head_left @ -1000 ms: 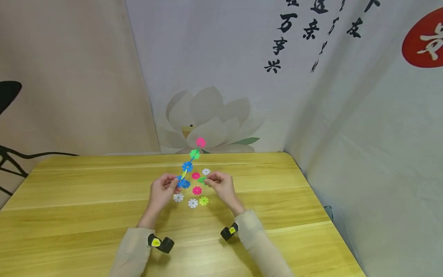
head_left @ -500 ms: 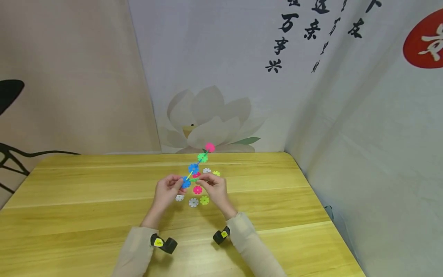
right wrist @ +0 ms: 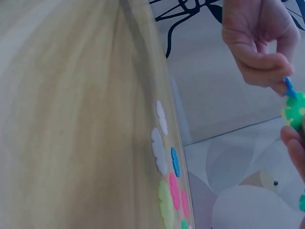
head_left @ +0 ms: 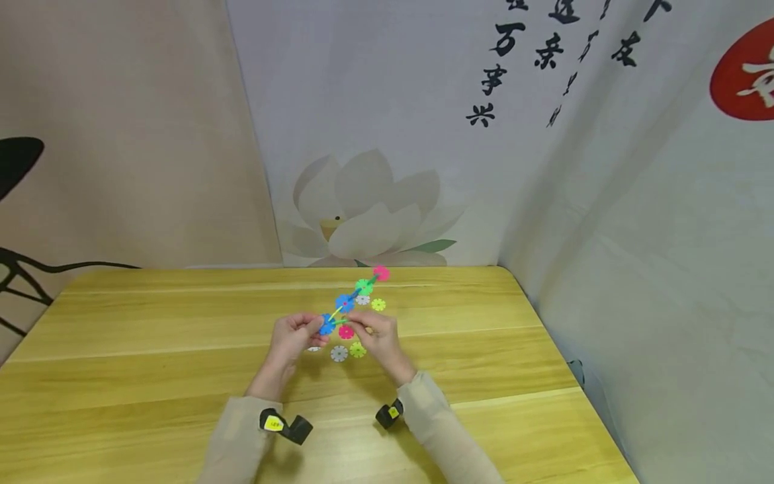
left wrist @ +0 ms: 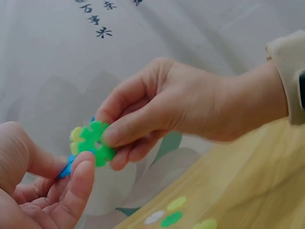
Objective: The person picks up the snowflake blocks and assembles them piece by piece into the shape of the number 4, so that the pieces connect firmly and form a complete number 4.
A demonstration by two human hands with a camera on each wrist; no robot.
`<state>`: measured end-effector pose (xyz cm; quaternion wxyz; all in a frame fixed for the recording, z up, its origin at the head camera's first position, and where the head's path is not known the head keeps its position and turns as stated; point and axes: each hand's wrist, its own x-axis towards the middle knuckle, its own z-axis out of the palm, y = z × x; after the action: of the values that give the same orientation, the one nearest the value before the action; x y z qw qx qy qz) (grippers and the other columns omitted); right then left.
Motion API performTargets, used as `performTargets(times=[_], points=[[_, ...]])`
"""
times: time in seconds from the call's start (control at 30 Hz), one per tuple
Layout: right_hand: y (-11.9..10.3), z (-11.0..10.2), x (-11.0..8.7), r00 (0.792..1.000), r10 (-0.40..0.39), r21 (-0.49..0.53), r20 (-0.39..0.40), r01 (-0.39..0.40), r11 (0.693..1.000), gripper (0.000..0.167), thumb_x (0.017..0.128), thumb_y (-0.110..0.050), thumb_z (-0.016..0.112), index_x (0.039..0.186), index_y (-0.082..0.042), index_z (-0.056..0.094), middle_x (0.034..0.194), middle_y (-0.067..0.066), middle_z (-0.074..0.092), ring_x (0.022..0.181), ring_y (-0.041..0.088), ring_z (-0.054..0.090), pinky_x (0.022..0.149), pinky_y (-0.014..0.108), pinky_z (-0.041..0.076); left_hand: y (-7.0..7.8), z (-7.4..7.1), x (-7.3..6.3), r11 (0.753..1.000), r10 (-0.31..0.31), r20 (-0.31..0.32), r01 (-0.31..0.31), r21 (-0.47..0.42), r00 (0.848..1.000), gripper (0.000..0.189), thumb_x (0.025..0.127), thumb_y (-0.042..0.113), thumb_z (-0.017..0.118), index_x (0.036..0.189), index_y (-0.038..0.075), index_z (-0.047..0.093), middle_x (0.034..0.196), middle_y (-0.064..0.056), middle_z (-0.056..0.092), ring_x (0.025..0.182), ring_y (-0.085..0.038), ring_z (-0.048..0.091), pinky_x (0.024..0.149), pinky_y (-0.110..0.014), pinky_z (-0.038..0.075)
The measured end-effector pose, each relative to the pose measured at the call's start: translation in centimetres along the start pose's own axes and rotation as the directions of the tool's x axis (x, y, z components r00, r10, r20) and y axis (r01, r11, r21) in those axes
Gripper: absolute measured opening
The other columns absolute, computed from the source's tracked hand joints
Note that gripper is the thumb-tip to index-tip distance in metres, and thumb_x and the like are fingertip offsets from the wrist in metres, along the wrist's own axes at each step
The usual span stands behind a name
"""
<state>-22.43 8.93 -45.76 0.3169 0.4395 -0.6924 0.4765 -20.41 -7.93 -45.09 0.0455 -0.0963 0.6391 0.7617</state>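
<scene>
In the head view, my left hand [head_left: 293, 343] pinches a blue notched snowflake disc [head_left: 327, 325] at the near end of a chain of linked discs. From there the chain slants up to the right, through another blue disc [head_left: 345, 303] and a green disc [head_left: 364, 287], to a pink disc [head_left: 381, 273]. Between thumb and fingers, my right hand [head_left: 377, 336] holds a separate-coloured bright green disc [left wrist: 95, 143], edge to the blue one. Left wrist view shows these two discs meeting; whether their notches are engaged I cannot tell.
Loose discs lie on the wooden table [head_left: 151, 356] below the hands: a pink disc [head_left: 347, 333], a white disc [head_left: 339, 353] and a yellow-green disc [head_left: 357, 349]. Farther back are another white disc [head_left: 363, 300] and a yellow disc [head_left: 378, 304]. A curtain hangs behind the table.
My right hand has moved left, bringing its green disc against the blue disc in my left hand. The chain has swung rightward and its pink end has dropped lower.
</scene>
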Motion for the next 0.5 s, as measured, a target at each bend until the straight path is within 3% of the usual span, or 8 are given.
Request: performTargets(times=[0.1, 0.3, 0.5], points=[[-0.10, 0.16, -0.02, 0.999, -0.050, -0.042, -0.014, 0.049, 0.998, 0.019, 0.064, 0.025, 0.069, 0.079, 0.015, 0.065, 0.073, 0.024, 0.066, 0.059, 0.028, 0.065, 0.060, 0.018, 0.056, -0.08, 0.14, 0.05, 1.000, -0.007, -0.008, 0.007, -0.016, 1.000, 0.015, 0.092, 0.000, 0.054, 0.095, -0.015, 0.055, 0.065, -0.003, 0.060, 0.053, -0.010, 0.060, 0.053, -0.019, 0.055], [-0.11, 0.49, -0.17, 0.998, -0.053, -0.034, -0.025, 0.052, 0.998, 0.022, 0.060, 0.027, 0.069, 0.078, 0.015, 0.064, 0.072, 0.024, 0.066, 0.057, 0.026, 0.064, 0.057, 0.018, 0.056, -0.09, -0.08, -0.13, 1.000, -0.011, -0.003, 0.011, 0.004, 1.000, 0.016, 0.092, 0.001, 0.055, 0.098, -0.014, 0.054, 0.068, -0.003, 0.060, 0.056, -0.010, 0.060, 0.056, -0.020, 0.056], [-0.42, 0.66, -0.33, 0.999, -0.006, -0.012, -0.035, 0.006, 1.000, 0.020, 0.065, 0.027, 0.066, 0.080, 0.015, 0.062, 0.075, 0.026, 0.065, 0.062, 0.031, 0.065, 0.062, 0.021, 0.058, -0.11, -0.37, -0.07, 0.998, 0.057, 0.013, -0.057, 0.038, 0.998, 0.018, 0.092, 0.000, 0.056, 0.101, -0.015, 0.054, 0.072, -0.005, 0.060, 0.058, -0.008, 0.060, 0.059, -0.020, 0.057]])
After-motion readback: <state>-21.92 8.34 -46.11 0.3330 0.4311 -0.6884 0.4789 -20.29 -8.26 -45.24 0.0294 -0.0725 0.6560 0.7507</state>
